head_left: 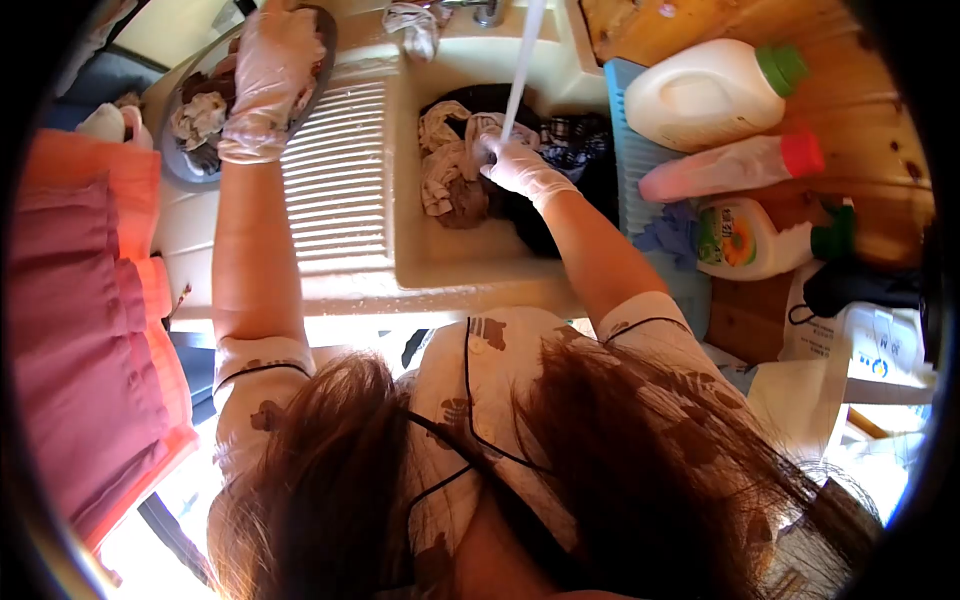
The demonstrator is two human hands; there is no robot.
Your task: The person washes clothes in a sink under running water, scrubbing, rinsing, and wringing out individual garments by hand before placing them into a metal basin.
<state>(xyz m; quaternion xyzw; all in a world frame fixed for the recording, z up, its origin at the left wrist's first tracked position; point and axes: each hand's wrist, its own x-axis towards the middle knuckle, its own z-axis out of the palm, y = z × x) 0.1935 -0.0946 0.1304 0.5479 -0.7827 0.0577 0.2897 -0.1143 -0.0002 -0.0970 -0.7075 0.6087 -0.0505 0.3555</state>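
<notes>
My left hand (272, 75), in a thin translucent glove, is over a grey basin (323, 75) that holds wet cloths (200, 118). Its fingers are partly hidden, and what they hold cannot be made out. In the sink (430, 262), my right hand (518, 170), also gloved, touches a pale cloth (483, 135) under the running water (523, 70). The fingertips look bent against that cloth. Around it lie beige cloths (440, 175), a dark checked cloth (578, 140) and black fabric (535, 225).
A ribbed drainboard (340, 180) lies between basin and sink. On the right stand or lie a white bottle (700, 95), a pink bottle (725, 170), a spray bottle (755, 240) and a blue glove (672, 235). A pale cloth (415, 28) hangs near the tap (488, 12).
</notes>
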